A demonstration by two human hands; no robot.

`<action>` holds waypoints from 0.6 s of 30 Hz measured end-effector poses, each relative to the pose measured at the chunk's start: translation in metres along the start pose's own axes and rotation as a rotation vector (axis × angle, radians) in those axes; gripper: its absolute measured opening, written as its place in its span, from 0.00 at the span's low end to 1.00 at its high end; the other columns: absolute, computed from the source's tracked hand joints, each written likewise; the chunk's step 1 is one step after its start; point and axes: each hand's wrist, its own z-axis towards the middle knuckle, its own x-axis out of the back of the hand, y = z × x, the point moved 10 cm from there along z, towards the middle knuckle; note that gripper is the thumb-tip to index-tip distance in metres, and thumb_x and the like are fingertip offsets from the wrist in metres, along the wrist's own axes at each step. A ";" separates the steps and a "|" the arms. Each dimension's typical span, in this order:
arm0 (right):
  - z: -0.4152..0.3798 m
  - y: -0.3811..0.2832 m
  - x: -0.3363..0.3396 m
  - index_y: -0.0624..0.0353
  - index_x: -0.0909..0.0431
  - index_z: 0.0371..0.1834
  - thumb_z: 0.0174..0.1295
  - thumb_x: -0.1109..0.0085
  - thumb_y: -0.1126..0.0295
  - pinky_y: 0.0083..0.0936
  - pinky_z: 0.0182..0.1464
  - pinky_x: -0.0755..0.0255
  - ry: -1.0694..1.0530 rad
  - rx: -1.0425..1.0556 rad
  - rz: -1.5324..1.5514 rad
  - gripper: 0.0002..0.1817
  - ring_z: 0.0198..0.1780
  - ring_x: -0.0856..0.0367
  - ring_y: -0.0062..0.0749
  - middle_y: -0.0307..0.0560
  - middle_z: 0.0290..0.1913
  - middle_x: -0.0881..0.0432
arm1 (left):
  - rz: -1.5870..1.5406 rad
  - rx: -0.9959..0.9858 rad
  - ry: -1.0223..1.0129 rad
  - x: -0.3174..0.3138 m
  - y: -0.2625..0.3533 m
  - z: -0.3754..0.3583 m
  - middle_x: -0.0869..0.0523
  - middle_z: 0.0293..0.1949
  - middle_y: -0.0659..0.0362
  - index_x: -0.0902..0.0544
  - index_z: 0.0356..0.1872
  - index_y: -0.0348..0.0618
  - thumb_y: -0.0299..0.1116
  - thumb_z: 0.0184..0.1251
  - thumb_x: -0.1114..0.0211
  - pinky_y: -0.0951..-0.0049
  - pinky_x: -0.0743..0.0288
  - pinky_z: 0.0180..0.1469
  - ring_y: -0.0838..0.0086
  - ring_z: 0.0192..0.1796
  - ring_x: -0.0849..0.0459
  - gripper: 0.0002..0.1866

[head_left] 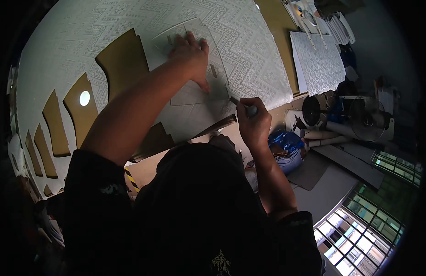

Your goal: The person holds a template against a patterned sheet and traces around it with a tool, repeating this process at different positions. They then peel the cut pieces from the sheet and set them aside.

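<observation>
My left hand (pixel 190 60) lies with its fingers spread on a clear plastic template (pixel 194 97), pressing it onto patterned off-white fabric (pixel 247 60). The template has straight sides, a pointed top and small slots. By its lower right edge, my right hand (pixel 255 124) is closed around a short tool with a grey-green handle (pixel 252 111). The tool's dark narrow end (pixel 233 100) points at the template's edge; its exact kind does not show. Left of the template, a brown curved panel (pixel 125 62) lies on the fabric, partly covered by my left forearm.
Several smaller brown panels (pixel 79 108) line the fabric to the left, one with a white round spot (pixel 84 98). A patterned sheet (pixel 317 62) and papers (pixel 340 28) lie at the upper right. Beyond the table stand a fan (pixel 314 111), rolls (pixel 330 138) and a blue plastic bag (pixel 286 141).
</observation>
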 end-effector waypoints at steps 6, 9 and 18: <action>0.001 -0.003 -0.002 0.62 0.15 0.42 0.66 0.29 0.76 0.29 0.39 0.19 0.028 -0.013 -0.043 0.05 0.34 0.10 0.31 0.51 0.32 0.11 | 0.029 0.070 -0.133 -0.008 -0.002 0.005 0.52 0.86 0.34 0.54 0.87 0.41 0.74 0.31 0.13 0.32 0.21 0.66 0.23 0.82 0.47 0.85; 0.004 -0.007 -0.002 0.64 0.15 0.43 0.67 0.28 0.75 0.25 0.40 0.20 0.002 0.003 -0.077 0.05 0.34 0.14 0.22 0.48 0.32 0.11 | 0.018 0.076 -0.137 -0.006 -0.002 0.003 0.53 0.86 0.34 0.55 0.87 0.42 0.74 0.31 0.13 0.32 0.21 0.66 0.23 0.82 0.48 0.85; -0.014 0.036 -0.027 0.63 0.16 0.45 0.67 0.27 0.78 0.25 0.48 0.20 0.139 0.036 0.123 0.07 0.42 0.14 0.24 0.47 0.38 0.11 | 0.000 0.049 -0.125 0.002 0.004 0.000 0.48 0.79 0.17 0.50 0.84 0.29 0.72 0.30 0.12 0.32 0.37 0.77 0.14 0.77 0.42 0.85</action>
